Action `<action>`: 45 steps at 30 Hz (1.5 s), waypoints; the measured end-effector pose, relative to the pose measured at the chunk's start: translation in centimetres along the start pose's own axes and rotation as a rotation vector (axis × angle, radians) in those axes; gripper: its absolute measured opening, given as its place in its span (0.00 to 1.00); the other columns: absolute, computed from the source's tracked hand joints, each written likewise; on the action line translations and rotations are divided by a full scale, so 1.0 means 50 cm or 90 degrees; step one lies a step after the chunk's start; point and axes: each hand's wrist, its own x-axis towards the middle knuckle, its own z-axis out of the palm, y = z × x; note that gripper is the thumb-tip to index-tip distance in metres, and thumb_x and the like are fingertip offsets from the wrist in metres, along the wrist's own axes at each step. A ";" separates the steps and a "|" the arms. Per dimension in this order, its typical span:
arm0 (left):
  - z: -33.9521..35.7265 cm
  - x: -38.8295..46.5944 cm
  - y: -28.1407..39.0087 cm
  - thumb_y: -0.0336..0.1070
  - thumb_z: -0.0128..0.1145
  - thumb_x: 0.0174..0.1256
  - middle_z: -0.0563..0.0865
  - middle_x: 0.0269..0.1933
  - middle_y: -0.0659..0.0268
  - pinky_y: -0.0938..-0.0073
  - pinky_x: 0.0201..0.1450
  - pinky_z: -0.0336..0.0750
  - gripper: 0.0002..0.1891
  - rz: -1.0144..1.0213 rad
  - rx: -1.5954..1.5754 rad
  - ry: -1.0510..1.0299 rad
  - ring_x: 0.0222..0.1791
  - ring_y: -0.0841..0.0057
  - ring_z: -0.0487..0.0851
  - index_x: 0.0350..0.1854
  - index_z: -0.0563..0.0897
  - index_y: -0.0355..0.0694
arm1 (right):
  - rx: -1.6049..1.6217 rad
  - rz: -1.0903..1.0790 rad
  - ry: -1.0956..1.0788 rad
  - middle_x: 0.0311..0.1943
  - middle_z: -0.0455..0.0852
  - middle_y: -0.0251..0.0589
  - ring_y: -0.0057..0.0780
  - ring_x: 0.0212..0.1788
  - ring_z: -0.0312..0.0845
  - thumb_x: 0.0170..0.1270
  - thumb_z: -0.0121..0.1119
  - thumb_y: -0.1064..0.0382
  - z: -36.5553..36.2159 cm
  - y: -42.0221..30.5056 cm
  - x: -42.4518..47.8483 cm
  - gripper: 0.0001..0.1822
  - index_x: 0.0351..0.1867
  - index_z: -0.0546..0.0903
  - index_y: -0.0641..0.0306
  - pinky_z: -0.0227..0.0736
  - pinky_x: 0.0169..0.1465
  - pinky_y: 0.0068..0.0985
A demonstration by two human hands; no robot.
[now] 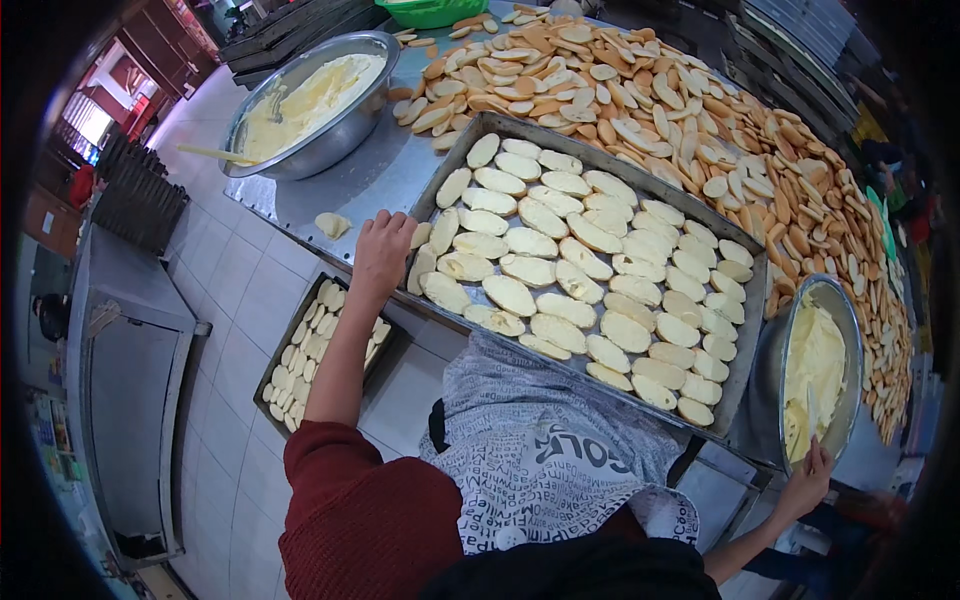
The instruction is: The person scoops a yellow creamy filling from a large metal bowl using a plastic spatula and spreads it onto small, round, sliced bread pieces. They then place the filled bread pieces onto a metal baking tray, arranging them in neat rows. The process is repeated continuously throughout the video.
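Observation:
A metal baking tray (752, 300) full of oval bread slices (510, 295), many coated with a pale spread, lies at the table's edge before me. My left hand (384, 251) is at the tray's left side, its fingers curled around a bread slice (420, 235) beside the rim; how firmly it grips is not clear. On the far right, my right hand (814, 469) holds a spreading knife (811, 409), its blade in the pale yellow cream (810, 352) of a metal bowl (851, 341).
Many loose bread slices (637, 82) are heaped behind the tray. A large metal basin (330, 142) of cream and a lump of dough or cream (332, 225) stand at left. Below, a second filled tray (262, 390) sits near the tiled floor. A green basin (435, 13) is at the back.

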 end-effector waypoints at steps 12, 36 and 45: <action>-0.038 -0.027 -0.001 0.35 0.66 0.48 0.79 0.39 0.65 0.65 0.45 0.68 0.10 -0.132 -0.147 0.058 0.42 0.65 0.75 0.33 0.81 0.40 | -0.257 -0.001 -0.130 0.40 0.84 0.42 0.43 0.39 0.80 0.54 0.61 0.64 -0.030 -0.011 0.015 0.10 0.39 0.86 0.53 0.73 0.41 0.37; -0.045 0.036 0.139 0.47 0.44 0.69 0.63 0.65 0.61 0.55 0.68 0.46 0.16 0.090 -0.239 -0.118 0.69 0.58 0.53 0.45 0.84 0.50 | 0.482 -0.502 -0.265 0.57 0.72 0.42 0.42 0.52 0.71 0.56 0.60 0.68 0.074 -0.566 -0.126 0.07 0.37 0.81 0.62 0.66 0.54 0.35; -0.001 0.047 0.136 0.56 0.36 0.71 0.63 0.65 0.61 0.52 0.68 0.46 0.24 0.164 -0.260 -0.157 0.70 0.58 0.51 0.39 0.83 0.47 | 0.459 -0.441 -0.310 0.56 0.73 0.43 0.41 0.51 0.71 0.56 0.60 0.69 0.098 -0.529 -0.140 0.06 0.35 0.82 0.63 0.65 0.55 0.36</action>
